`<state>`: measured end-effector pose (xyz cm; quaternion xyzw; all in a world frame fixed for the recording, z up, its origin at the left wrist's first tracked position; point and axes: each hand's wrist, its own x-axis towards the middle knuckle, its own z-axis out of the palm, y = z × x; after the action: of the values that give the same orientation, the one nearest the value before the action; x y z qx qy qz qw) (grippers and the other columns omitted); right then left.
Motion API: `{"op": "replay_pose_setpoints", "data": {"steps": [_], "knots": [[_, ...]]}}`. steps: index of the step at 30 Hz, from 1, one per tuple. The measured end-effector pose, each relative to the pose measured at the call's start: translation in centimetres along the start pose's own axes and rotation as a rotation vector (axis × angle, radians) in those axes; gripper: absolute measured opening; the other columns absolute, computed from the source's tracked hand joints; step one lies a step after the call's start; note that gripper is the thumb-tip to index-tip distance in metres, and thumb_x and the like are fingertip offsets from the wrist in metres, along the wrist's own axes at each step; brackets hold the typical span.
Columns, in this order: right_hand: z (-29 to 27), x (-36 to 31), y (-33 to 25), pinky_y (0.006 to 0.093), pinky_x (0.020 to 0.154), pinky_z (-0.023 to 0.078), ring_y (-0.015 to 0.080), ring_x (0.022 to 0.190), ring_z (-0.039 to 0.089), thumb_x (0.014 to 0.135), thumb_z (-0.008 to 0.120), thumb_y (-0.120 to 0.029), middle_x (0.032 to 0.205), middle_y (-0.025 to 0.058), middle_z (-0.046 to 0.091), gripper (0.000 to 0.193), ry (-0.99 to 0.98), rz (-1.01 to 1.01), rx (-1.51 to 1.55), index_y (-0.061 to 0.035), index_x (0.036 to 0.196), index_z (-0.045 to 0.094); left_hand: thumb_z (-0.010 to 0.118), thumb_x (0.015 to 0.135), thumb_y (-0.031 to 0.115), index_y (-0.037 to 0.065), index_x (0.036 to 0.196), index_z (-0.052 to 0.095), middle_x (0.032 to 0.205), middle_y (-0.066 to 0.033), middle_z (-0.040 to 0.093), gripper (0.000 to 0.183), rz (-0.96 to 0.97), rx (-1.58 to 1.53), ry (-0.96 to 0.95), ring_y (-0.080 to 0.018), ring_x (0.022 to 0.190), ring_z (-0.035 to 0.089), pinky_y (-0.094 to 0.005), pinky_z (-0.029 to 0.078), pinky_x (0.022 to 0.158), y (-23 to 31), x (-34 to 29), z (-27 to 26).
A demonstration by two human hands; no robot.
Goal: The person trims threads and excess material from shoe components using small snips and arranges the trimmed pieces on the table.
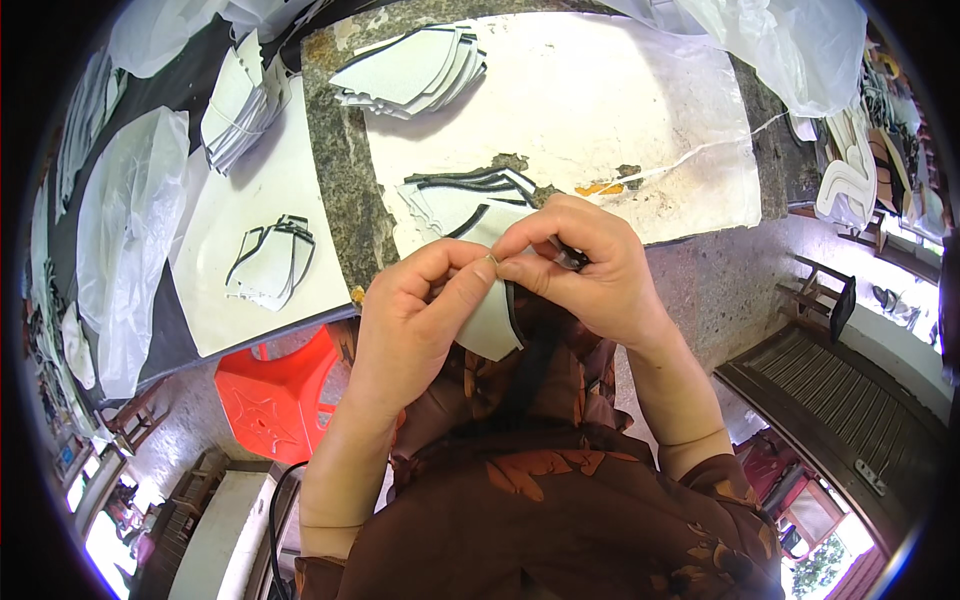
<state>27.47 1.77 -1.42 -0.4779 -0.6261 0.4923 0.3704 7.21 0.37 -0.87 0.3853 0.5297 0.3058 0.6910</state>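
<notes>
Both thumbs and forefingers pinch the top edge of a pale grey cut piece with a black-trimmed side, held over my lap at the table's front edge. My left hand is closed on it from the left. My right hand meets it there, fingertips closed on the same edge. A small dark object sticks out from between the right fingers; its kind is hidden. Just beyond my hands lies a loose pile of similar black-edged pieces, partly covered by the hands.
Another fanned stack sits farther back on the worn white board. To the left are a small pile, a tied bundle and plastic bags. A red stool stands below the table's left front edge.
</notes>
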Motion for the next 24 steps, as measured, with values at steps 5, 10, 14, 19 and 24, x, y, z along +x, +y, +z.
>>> {"op": "replay_pose_setpoints", "data": {"steps": [5,10,14,19,24], "knots": [[0.0,-0.1,0.2,0.0253,0.066,0.038,0.0088,0.073,0.049,0.089,0.079,-0.006,0.081,-0.0016,0.057,0.011,-0.01,0.032,0.003,-0.0055,0.098,0.073,0.066,0.104,0.016,0.0,0.105,0.073,0.075,0.0102,0.055,0.018,-0.01,0.035,0.009,0.0016,0.069,0.044,-0.0182,0.033,0.058,0.1,-0.1,-0.1],[-0.1,-0.1,-0.4,0.0235,0.068,0.04,0.007,0.075,0.05,0.092,0.078,-0.009,0.085,-0.0019,0.059,0.011,-0.048,0.131,0.102,-0.0035,0.099,0.072,0.069,0.102,0.015,0.0,0.105,0.074,0.075,0.0073,0.059,0.016,0.075,0.119,0.044,-0.0004,0.068,0.048,-0.0197,0.039,0.059,-0.2,-0.1,0.3],[0.0,0.0,-0.4,0.023,0.07,0.041,0.0067,0.077,0.052,0.092,0.077,-0.009,0.087,-0.0018,0.06,0.011,-0.043,0.155,0.1,-0.0028,0.099,0.071,0.07,0.101,0.014,0.0,0.105,0.074,0.075,0.0053,0.062,0.015,0.193,0.207,0.09,-0.0012,0.069,0.051,-0.0206,0.042,0.061,0.1,-0.3,0.9],[0.2,0.0,0.1,0.0236,0.073,0.042,0.0076,0.081,0.053,0.095,0.073,-0.008,0.09,-0.0003,0.061,0.008,-0.04,0.122,0.032,-0.0028,0.098,0.068,0.07,0.101,0.015,-0.001,0.107,0.074,0.074,0.0058,0.062,0.017,0.075,0.153,0.047,-0.0004,0.068,0.051,-0.0198,0.041,0.06,-0.1,-0.3,0.6],[0.0,-0.1,0.4,0.0241,0.077,0.042,0.0094,0.084,0.051,0.097,0.07,-0.007,0.094,0.001,0.059,0.006,-0.06,0.094,0.112,-0.0039,0.1,0.066,0.068,0.101,0.014,-0.003,0.109,0.072,0.074,0.0091,0.058,0.018,-0.02,0.063,0.025,0.0012,0.067,0.046,-0.0187,0.036,0.058,0.1,0.0,-0.1]]}}
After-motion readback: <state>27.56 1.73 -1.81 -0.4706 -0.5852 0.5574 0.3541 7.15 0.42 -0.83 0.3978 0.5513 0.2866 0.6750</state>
